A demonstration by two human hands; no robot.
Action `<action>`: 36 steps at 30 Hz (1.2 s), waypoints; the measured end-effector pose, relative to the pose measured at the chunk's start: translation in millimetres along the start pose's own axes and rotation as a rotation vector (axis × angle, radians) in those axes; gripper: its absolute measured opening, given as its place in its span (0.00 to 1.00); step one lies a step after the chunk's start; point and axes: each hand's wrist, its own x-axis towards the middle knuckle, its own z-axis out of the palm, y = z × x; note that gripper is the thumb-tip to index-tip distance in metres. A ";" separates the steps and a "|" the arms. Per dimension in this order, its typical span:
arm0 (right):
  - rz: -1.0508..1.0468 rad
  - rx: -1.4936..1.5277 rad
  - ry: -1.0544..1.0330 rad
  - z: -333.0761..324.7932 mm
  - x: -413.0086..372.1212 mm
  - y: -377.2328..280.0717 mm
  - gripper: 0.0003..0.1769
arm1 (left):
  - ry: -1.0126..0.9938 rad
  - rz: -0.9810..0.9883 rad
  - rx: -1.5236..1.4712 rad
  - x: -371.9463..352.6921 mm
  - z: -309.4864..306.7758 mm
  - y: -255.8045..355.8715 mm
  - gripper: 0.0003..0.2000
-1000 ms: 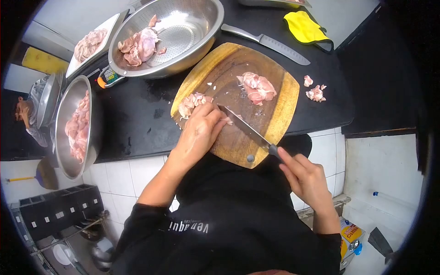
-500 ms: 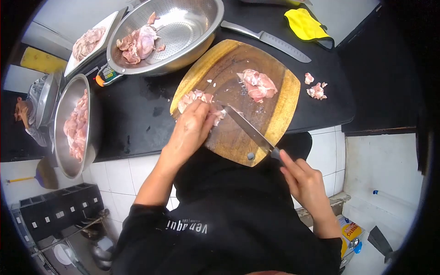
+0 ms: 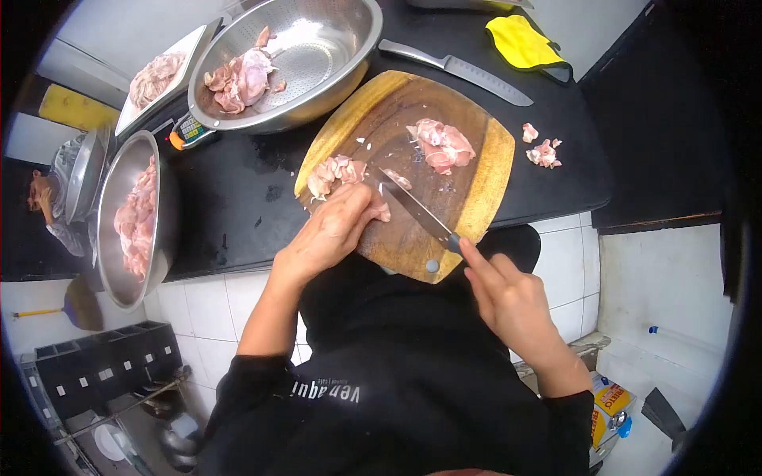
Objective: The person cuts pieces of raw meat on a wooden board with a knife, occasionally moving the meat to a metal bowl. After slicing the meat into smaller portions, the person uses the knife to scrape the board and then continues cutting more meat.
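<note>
My right hand (image 3: 502,292) grips a knife (image 3: 421,214) by its dark handle, the blade pointing up-left across the wooden cutting board (image 3: 488,190). A small strip of meat (image 3: 398,179) lies beside the blade near its tip. My left hand (image 3: 337,226) is closed on a piece of raw meat (image 3: 379,208) at the board's lower left; the fingers partly cover it. Just above that hand is a pile of cut meat (image 3: 335,174). A larger piece of meat (image 3: 443,147) sits on the board's upper right.
A perforated steel bowl (image 3: 317,75) with meat stands behind the board, and another steel bowl (image 3: 163,214) at the left. A second knife (image 3: 484,79), yellow cloth (image 3: 524,41) and meat scraps (image 3: 544,153) lie on the dark table (image 3: 230,198). Another person (image 3: 41,190) shows far left.
My left hand has shifted slightly down and right, uncovering more of the cut pile. My right hand and the knife have moved a little left, and a small strip now shows beside the blade.
</note>
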 end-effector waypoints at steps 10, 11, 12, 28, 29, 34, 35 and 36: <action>0.032 0.245 0.078 14.6 2.9 20.2 0.29 | 0.274 -0.131 -0.321 2.7 -52.8 18.4 0.12; 0.070 0.319 0.195 13.2 2.2 22.9 0.28 | 0.210 -0.167 -0.317 10.6 -51.9 23.6 0.13; 0.110 0.393 0.311 12.1 1.1 24.5 0.27 | 0.165 -0.112 -0.185 18.6 -46.1 24.7 0.12; 0.295 0.160 0.378 2.9 8.3 45.6 0.24 | -0.118 -0.039 0.421 34.7 -52.8 14.4 0.19; 0.287 0.164 0.378 0.5 10.2 47.6 0.24 | -0.114 -0.045 0.426 40.4 -51.0 14.4 0.19; 0.332 0.349 0.467 -6.7 7.1 50.3 0.24 | 0.052 0.271 0.261 103.8 -15.8 0.0 0.18; 0.332 0.358 0.478 -6.1 4.4 51.0 0.24 | 0.051 0.383 0.266 116.7 -6.4 -5.8 0.19; 0.336 0.351 0.486 -5.7 1.1 51.3 0.24 | 0.052 0.393 0.263 127.8 0.3 -9.6 0.19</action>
